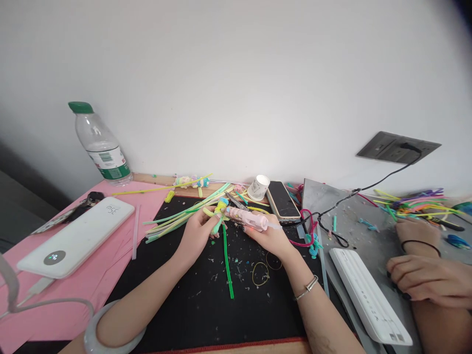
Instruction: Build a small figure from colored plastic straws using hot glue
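My left hand (197, 233) pinches a small craft piece of bent pipe cleaners (222, 204) in yellow, blue and light green. In my right hand (271, 238) is a pale pink hot glue gun (249, 218) with a translucent glue stick at its rear; its nozzle end points left and meets the piece, though whether they touch I cannot tell. Below both hands, a green pipe cleaner (227, 265) lies lengthwise on the black mat (184, 305). Pale green and yellow pipe cleaners (173, 221) spread out behind my left hand.
A water bottle (103, 152), white power bank (79, 236) and pink sheet (55, 314) are on the left. Behind my right hand stand a paper cup (258, 188) and phone (283, 200). Rightward lie another power bank (368, 295), a black cable (341, 201) and another person's hands (431, 280).
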Motion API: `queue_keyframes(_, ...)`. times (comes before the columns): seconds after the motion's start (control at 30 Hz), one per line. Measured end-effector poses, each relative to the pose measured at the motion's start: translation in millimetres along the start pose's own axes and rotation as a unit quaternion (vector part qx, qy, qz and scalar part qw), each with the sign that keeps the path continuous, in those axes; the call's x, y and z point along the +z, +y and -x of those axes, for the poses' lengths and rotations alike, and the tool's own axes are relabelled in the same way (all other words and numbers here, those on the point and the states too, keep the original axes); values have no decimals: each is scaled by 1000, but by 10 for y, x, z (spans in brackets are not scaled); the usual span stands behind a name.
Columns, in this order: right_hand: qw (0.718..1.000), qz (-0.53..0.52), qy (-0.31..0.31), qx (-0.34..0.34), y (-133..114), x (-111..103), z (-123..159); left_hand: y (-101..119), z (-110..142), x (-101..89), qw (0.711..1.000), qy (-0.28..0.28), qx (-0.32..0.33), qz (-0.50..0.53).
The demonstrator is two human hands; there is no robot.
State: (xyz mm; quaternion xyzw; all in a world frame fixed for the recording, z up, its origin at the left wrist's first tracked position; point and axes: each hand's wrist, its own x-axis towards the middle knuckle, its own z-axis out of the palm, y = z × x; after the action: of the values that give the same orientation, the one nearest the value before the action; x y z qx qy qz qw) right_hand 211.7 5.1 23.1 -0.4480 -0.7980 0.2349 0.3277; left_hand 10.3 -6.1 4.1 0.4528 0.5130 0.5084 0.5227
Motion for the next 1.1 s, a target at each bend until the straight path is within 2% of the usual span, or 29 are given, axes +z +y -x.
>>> queue_keyframes(0.47, 998, -28, -20, 53, 28, -90, 41, 32, 17, 5, 999, 8, 1, 47)
queue_keyframes(0.6, 998, -36, 28, 39, -3, -201, 30, 36, 11, 1, 999, 15, 1, 52)
queue_keyframes(0.7, 991, 7, 115, 68, 48, -347, 38, 33, 8, 0, 999, 19, 0, 51)
queue_keyframes(0.77, 973, 63, 193, 111, 117, -468, 63, 20, 5, -1, 999, 22, 5, 48)
queue_keyframes(0.87, 929, 159, 267, 200, 231, -657, 126, -8, -6, -3, 999, 23, 8, 40)
queue_keyframes(1.0, 851, 260, 281, 360, 362, -854, 220, -24, -14, 2, 999, 19, 7, 38)
queue_keyframes(1.1, 815, 280, 286, 419, 476, -940, 291, -21, -7, 5, 999, 20, 12, 40)
